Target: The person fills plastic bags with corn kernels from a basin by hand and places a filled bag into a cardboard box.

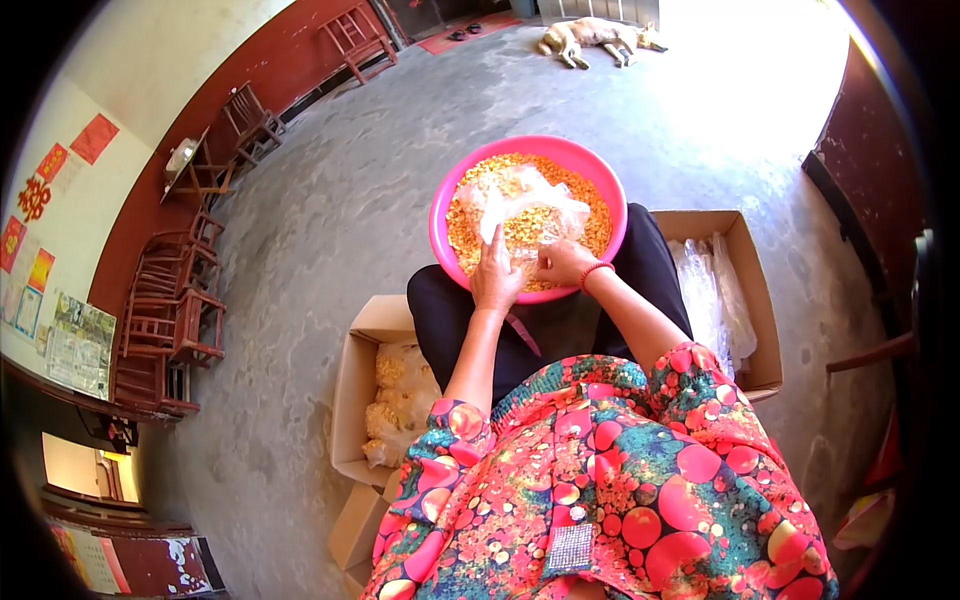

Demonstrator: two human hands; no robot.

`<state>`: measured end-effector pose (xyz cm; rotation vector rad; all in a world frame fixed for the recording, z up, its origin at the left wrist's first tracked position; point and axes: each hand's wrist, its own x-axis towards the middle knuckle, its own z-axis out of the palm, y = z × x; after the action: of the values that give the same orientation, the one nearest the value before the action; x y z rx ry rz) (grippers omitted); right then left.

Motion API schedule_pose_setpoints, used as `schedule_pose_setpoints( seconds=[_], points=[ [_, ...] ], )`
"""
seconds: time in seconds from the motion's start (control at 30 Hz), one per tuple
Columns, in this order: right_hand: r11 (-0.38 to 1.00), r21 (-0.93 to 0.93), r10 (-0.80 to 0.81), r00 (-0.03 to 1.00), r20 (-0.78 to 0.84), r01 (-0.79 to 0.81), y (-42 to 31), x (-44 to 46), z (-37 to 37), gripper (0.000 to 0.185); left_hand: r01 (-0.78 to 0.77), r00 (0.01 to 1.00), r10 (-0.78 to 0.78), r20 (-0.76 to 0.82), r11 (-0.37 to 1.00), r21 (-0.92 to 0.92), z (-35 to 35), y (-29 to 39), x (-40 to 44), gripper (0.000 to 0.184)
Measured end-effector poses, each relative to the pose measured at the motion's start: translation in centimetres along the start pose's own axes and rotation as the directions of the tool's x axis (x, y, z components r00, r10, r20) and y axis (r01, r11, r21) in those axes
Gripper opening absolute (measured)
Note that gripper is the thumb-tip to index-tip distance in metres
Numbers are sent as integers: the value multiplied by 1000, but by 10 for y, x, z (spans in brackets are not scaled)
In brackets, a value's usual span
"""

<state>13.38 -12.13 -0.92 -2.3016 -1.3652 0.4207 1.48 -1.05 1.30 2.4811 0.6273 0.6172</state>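
Observation:
A pink basin (437, 228) rests on my lap, full of orange-yellow kernels (590, 190). On the kernels lies a clear plastic bag (530, 200) with some kernels inside or beneath it. My left hand (495, 272) is at the near left part of the basin, its fingers stretched upward against the bag's edge. At the near right, my right hand (564, 262), with a red bracelet at the wrist, has its fingers pinched together on the bag's near part.
A cardboard box (345, 400) with filled bags stands left of my legs; another box (765, 310) with empty clear bags stands right. Wooden chairs (170, 300) line the left wall. A dog (595, 38) lies on the floor ahead.

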Motion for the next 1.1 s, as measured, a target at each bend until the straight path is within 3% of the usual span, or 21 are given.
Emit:
schedule_pose_setpoints(
  seconds=[0.03, 0.17, 0.47, 0.53, 0.57, 0.63, 0.67, 0.77, 0.9, 0.97, 1.1],
  points=[
    [998, -21, 63, 998, 21, -63, -6, -2, -4, 29, 0, 1000, 0, 1, 1000, 0, 0, 0, 0, 73],
    [991, -122, 77, 986, 146, -59, -18, -3, -9, 32, 4, 1000, -4, -1, 1000, 26, 2, 0, 0, 72],
    [993, -25, -108, 969, 220, 116, 9, 16, 1, 32, 14, 1000, -15, 11, 999, 50, 2, -2, 0, 66],
    [907, 377, 60, 942, 331, -190, 5, 10, -12, 28, 24, 999, -25, 21, 998, 55, 2, -2, 0, 65],
    [906, 377, 60, 942, 331, -190, 3, 10, -14, 28, 24, 1000, -24, 12, 999, 40, 2, -2, 0, 65],
    [644, 609, 290, 884, 367, -464, 0, 10, -18, 27, 24, 1000, -24, 3, 999, 24, 2, -3, 0, 65],
    [596, 633, 306, 869, 390, -494, -5, 5, -27, 28, 37, 999, -38, 9, 999, 20, 2, -2, 0, 66],
    [512, 705, 302, 871, 389, -492, -10, -2, -34, 26, 53, 998, -53, 16, 998, 14, 0, 1, -1, 66],
    [542, 707, 245, 890, 385, -454, 5, 7, -23, 22, 51, 999, -51, 16, 999, 17, 0, 1, -1, 66],
    [429, 797, 193, 905, 379, -425, 8, 7, -22, 19, 55, 998, -56, 19, 998, 21, 0, 0, -1, 66],
    [336, 878, 292, 924, 246, -340, 5, 5, -18, 13, 39, 999, -39, 7, 999, 22, 1, -2, -1, 66]
  ],
)
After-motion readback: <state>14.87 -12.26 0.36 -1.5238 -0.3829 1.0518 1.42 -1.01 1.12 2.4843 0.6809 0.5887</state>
